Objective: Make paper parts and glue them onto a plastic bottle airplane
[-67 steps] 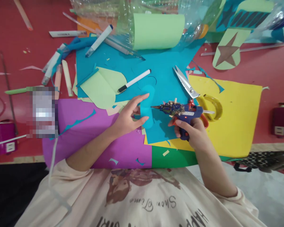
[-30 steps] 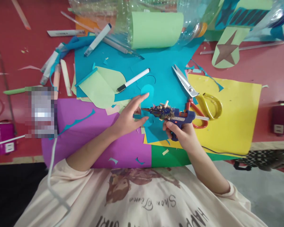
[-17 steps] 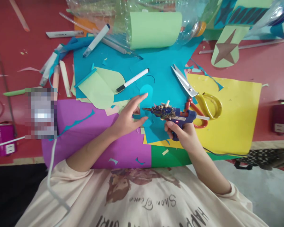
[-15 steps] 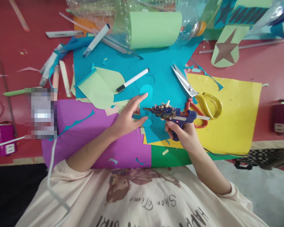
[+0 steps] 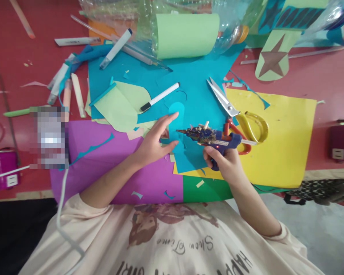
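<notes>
In my right hand (image 5: pixel 222 160) is a dark blue glue gun (image 5: pixel 218 139), its front crusted with debris and a small red light lit on its side. A pale glue stick (image 5: pixel 248 141) pokes out of its back, and its nozzle points left over a light blue paper strip with rounded ends (image 5: pixel 177 114). My left hand (image 5: pixel 157 139) rests at that strip's left edge, thumb and fingers spread apart, fingertips on the paper. Beneath lies a larger blue sheet (image 5: pixel 197 103). Just beyond the glue gun are scissors (image 5: pixel 232 110) with red and yellow handles, lying open.
A plastic bottle wrapped in light green paper (image 5: pixel 187 36) lies at the back. A white marker (image 5: pixel 160 96) and light green paper pieces (image 5: pixel 122 109) are left of centre. Purple (image 5: pixel 103 152) and yellow sheets (image 5: pixel 286 141) cover the near table. A blurred-out device (image 5: pixel 50 137) sits left.
My right hand has drawn the glue gun slightly to the right, moving its nozzle away from my left fingers. My left hand stays in place at the strip.
</notes>
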A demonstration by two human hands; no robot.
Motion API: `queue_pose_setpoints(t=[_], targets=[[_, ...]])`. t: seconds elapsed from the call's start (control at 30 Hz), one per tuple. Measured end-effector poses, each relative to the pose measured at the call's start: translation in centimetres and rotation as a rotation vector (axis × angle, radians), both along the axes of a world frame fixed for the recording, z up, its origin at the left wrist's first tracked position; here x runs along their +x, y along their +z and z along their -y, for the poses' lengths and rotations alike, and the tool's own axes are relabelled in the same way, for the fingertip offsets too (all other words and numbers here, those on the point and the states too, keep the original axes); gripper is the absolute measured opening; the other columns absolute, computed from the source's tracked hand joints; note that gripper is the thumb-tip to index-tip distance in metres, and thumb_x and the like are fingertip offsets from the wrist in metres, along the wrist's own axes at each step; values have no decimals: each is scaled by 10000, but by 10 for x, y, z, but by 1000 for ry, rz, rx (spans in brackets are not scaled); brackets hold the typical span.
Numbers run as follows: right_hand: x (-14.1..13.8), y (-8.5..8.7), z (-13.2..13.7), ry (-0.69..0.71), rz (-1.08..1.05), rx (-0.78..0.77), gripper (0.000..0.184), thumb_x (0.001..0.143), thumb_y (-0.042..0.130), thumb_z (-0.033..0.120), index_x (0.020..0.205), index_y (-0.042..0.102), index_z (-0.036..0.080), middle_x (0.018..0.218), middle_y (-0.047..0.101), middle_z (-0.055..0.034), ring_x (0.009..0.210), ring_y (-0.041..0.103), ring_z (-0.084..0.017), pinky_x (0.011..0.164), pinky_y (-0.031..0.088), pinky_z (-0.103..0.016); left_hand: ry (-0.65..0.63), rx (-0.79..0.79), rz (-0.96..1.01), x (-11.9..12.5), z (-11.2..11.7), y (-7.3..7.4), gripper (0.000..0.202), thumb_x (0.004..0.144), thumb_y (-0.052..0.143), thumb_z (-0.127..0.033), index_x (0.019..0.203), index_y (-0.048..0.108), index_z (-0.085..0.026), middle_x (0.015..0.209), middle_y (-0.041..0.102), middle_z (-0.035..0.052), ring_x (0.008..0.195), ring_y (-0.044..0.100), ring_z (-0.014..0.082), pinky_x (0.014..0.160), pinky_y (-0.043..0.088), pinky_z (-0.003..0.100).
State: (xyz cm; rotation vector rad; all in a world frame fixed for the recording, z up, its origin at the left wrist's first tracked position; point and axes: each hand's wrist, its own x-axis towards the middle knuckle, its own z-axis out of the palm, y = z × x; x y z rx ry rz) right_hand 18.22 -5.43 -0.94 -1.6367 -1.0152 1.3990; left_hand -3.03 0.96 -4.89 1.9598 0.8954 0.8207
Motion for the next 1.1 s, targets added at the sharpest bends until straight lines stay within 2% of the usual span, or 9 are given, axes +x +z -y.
queue_pose_setpoints(t=[0.3,1.1], targets=[[3,-1,2,-16,-4,12,351,760,662,424,535,527,191,416,507,31,343,446,-72,348,356,-204,9,-20,-7,1,0,-1,591,931,516,-464,1461,283,-344,1323,494,97,720,584,89,722,587,288],[9,-2,3,-58,26,-20,381,756,683,449,521,519,198,428,503,34,354,449,-77,362,344,-217,18,-11,-24,0,1,1,587,933,517,-447,1463,288,-345,1336,496,101,702,582,81,715,586,272]])
